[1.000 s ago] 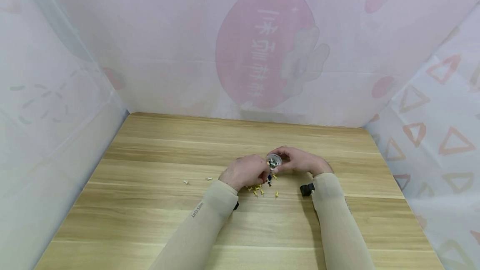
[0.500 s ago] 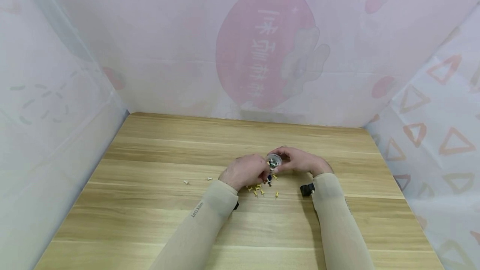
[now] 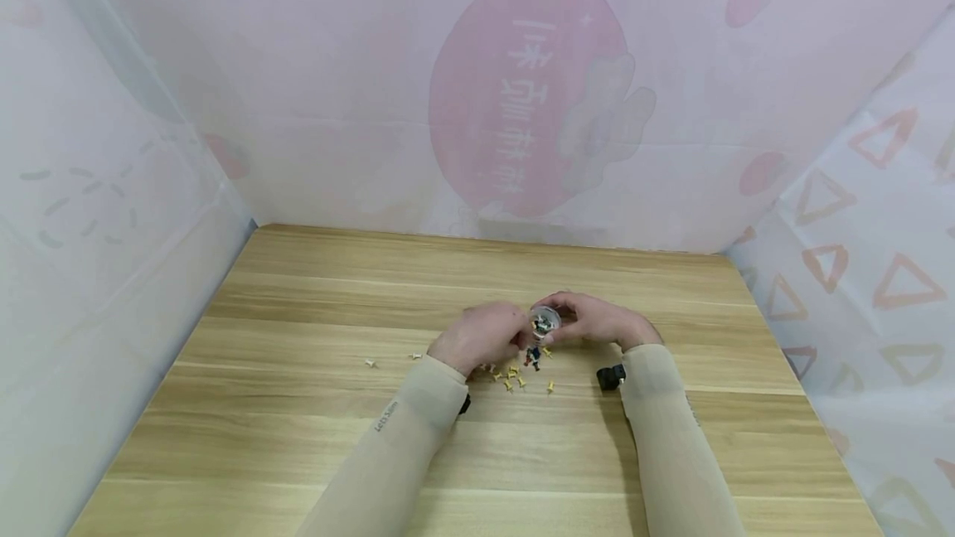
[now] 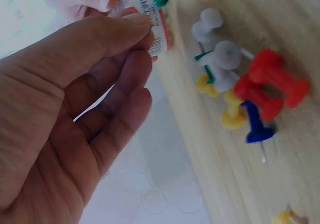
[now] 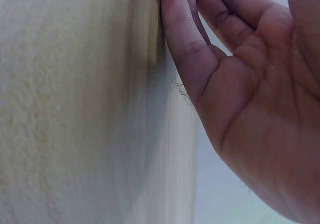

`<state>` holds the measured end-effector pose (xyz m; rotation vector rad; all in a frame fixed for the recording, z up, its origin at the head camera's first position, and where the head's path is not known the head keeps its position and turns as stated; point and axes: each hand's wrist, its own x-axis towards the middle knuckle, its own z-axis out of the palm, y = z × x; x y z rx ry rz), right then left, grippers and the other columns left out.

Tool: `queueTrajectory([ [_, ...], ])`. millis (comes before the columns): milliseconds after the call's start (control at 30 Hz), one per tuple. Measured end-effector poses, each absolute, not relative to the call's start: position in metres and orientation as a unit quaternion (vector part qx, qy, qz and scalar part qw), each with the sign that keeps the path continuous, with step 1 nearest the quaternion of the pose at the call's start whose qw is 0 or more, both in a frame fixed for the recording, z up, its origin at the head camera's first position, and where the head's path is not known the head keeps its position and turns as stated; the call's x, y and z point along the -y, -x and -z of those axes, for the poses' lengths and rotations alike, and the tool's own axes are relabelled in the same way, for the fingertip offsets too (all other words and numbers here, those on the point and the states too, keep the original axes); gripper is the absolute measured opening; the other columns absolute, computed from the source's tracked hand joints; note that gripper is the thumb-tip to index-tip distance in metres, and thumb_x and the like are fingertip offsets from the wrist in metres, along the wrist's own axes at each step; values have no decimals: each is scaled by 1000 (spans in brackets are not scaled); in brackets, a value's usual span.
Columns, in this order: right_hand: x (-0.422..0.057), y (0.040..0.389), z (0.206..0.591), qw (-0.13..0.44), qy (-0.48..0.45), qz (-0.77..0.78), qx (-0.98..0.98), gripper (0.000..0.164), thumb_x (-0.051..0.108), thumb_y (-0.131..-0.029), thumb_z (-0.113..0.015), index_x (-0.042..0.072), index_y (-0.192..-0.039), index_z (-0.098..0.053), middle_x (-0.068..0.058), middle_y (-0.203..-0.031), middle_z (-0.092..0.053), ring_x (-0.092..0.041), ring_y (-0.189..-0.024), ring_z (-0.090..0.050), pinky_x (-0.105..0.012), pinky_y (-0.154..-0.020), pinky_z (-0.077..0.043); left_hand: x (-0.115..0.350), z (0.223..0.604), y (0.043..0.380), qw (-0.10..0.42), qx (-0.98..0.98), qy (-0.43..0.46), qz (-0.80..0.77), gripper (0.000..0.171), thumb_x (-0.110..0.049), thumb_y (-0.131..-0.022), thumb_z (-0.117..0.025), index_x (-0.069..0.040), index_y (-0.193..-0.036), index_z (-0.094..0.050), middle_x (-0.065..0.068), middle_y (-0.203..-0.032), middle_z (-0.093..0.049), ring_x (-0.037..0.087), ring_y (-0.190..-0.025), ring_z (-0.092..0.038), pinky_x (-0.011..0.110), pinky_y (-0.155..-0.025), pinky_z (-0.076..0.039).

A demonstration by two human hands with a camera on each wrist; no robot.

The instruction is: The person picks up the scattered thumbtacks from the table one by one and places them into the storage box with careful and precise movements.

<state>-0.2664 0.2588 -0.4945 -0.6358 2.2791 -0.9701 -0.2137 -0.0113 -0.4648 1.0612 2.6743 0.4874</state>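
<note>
My right hand (image 3: 600, 320) grips a small round clear tub (image 3: 553, 312) from its right side; pins lie inside it, and its printed label (image 4: 159, 37) shows in the left wrist view. Close to the tub's left side, my left hand (image 3: 483, 336) has thumb and forefinger pinched together. A sliver of green at those fingertips looks like a push pin, mostly hidden. Below the hands lie loose push pins: red (image 4: 278, 79), blue (image 4: 258, 125), white (image 4: 227, 56) and yellow (image 4: 233, 113). In the right wrist view only the right hand's fingers and a bit of the tub's edge appear.
Two white push pins (image 3: 370, 363) lie apart on the wooden table (image 3: 313, 429), left of the left hand. A single yellow push pin (image 3: 550, 387) sits in front of the tub. Printed cloth walls (image 3: 358, 156) stand around the table's back and sides.
My left hand has drawn slightly left, away from the pile, uncovering red and blue push pins below the tub. The right hand and the tub stay in place.
</note>
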Motion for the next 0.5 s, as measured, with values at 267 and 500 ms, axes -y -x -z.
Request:
queueTrajectory([
  [267,-258,266,494,287,236,358,-857,66,31,-108,-88,11,-165,-64,-15,-165,-66,-34,-148,-64,-54,-129,-50,5,464,218,41,-920,-355,-163,7,-14,-111,-83,-18,-109,-87,-3,-110,-84,13,-99,-74,32,-91,-66],
  [500,-258,266,493,294,233,369,-851,68,32,-108,-89,7,-166,-61,-15,-164,-68,-35,-151,-64,-62,-134,-48,-8,469,217,-24,-921,-361,-148,12,-21,-107,-88,-20,-119,-90,-3,-113,-88,18,-103,-79,35,-96,-69],
])
